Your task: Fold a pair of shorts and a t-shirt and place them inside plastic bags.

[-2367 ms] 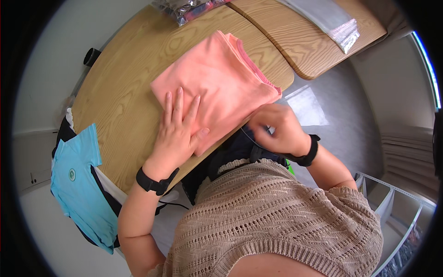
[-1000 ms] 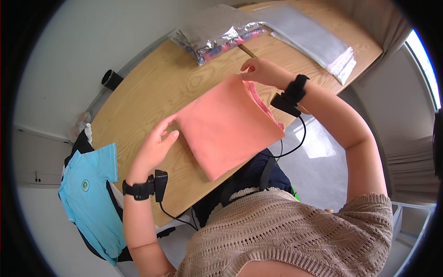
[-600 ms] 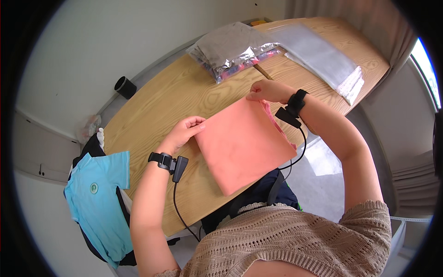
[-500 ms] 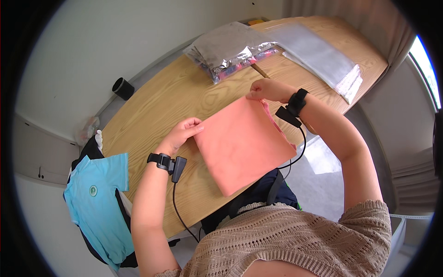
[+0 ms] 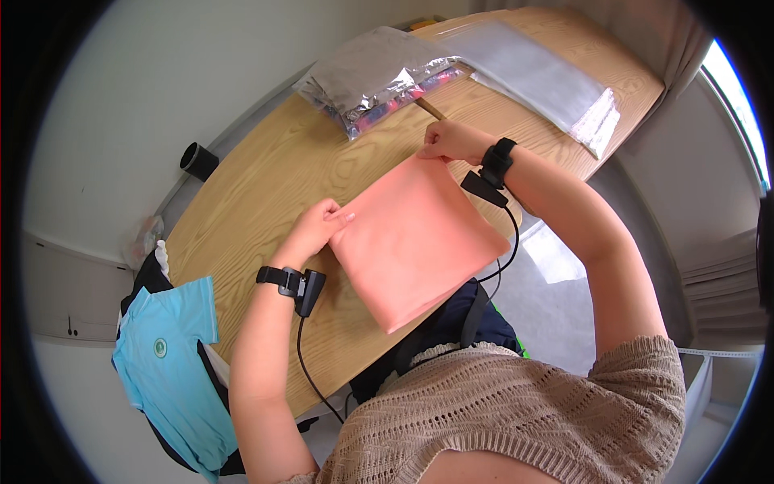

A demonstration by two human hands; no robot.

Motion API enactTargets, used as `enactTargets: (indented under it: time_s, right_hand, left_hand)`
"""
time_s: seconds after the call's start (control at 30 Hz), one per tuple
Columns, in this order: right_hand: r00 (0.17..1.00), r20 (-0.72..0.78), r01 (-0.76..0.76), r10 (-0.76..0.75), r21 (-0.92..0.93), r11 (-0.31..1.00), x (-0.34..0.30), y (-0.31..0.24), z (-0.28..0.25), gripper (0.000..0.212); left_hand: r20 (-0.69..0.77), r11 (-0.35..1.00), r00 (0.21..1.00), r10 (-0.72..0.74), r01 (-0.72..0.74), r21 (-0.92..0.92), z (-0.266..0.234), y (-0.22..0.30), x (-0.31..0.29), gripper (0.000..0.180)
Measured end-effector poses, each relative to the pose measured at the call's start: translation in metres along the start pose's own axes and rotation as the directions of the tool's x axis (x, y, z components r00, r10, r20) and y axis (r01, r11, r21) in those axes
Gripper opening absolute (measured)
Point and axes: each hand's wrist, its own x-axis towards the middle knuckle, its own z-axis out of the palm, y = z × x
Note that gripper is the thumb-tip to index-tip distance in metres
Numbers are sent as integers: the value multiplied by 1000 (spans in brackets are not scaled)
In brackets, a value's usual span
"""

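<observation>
A salmon-pink piece of cloth [image 5: 418,242], folded into a rough square, lies at the near edge of the table, and its near corner hangs slightly toward me. My left hand [image 5: 313,231] pinches its left far corner between thumb and fingers. At the upper corner, my right hand [image 5: 453,143] is closed on the cloth with the fingers curled. The top layer looks smooth, with a faint crease near the right edge. I cannot tell what kind of garment it is.
The wooden table [image 5: 266,169] curves away. At its far side are clear-bagged folded clothes [image 5: 379,73] and a stack of clear plastic bags [image 5: 532,77]. A light-blue shirt [image 5: 173,355] hangs over the left edge. A black bin [image 5: 198,161] stands beyond the table. Cables trail from both wrist straps.
The pink cloth has shifted slightly left and away from me with both hands on it. Its right side, where a wrinkled edge showed, now looks smoother and covered.
</observation>
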Motion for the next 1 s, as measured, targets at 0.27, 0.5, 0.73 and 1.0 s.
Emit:
enactTargets:
  time_s: [0.27, 0.5, 0.73, 1.0]
  right_hand:
    - [994, 66, -101, 85, 288, 952, -46, -4, 1, 53]
    - [972, 64, -229, 225, 58, 972, -138, -11, 11, 53]
    - [913, -406, 47, 45, 213, 976, -165, 10, 61, 40]
    - [719, -503, 250, -480, -456, 854, -176, -24, 81, 45]
  left_hand:
    - [-71, 998, 997, 43, -39, 53, 2, -7, -3, 27]
    - [-73, 993, 996, 47, -38, 115, 3, -8, 3, 28]
    - [-126, 990, 991, 54, -37, 135, 3, -8, -6, 29]
    - [-85, 989, 994, 67, -55, 140, 5, -1, -5, 32]
